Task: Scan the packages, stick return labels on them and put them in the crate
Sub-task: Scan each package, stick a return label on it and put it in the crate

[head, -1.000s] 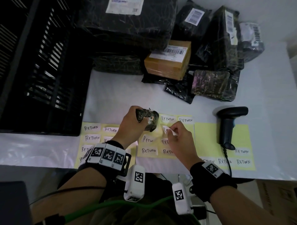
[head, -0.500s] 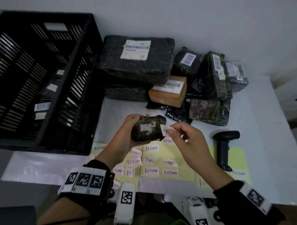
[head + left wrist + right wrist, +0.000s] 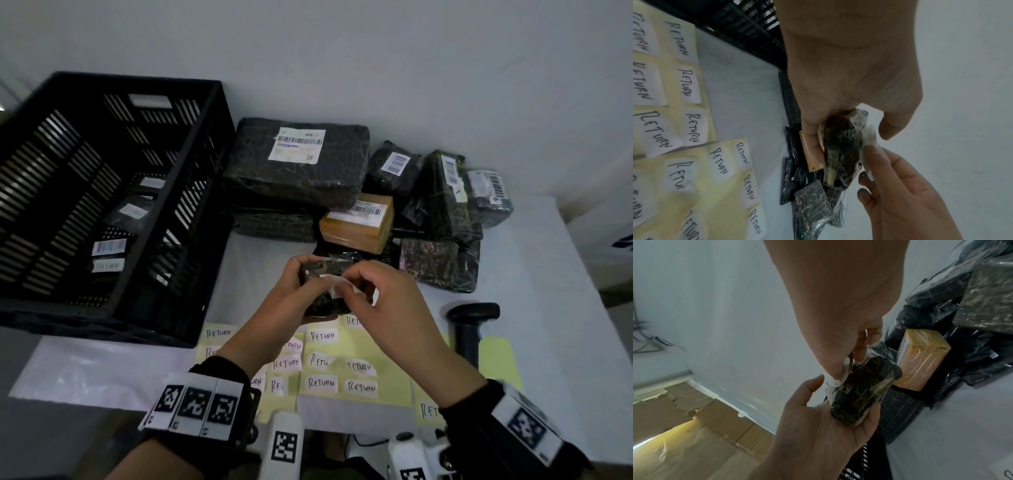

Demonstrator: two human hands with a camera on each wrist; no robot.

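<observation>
My left hand point(image 3: 310, 291) grips a small dark plastic-wrapped package point(image 3: 325, 301) above the yellow sheets of RETURN labels point(image 3: 394, 377). My right hand point(image 3: 346, 287) pinches a white return label point(image 3: 337, 286) and holds it against the package's upper face. The left wrist view shows the package point(image 3: 840, 154) edge-on, with the label point(image 3: 869, 138) between it and the right fingers point(image 3: 875, 152). From the right wrist, the label point(image 3: 835, 381) curls under my thumb onto the package point(image 3: 859, 394). The black crate point(image 3: 205, 192) stands at the left with labelled packages point(image 3: 109, 246) inside.
A pile of dark wrapped packages point(image 3: 298, 164) and a brown box point(image 3: 356, 222) lie behind my hands against the wall. A black handheld scanner point(image 3: 471, 329) stands to the right on a label sheet. White cloth covers the table point(image 3: 548, 308).
My right hand peeled a label off the sheet and brought it onto the package. My left hand lifted and turned the package. The head view tilted up, showing more of the crate.
</observation>
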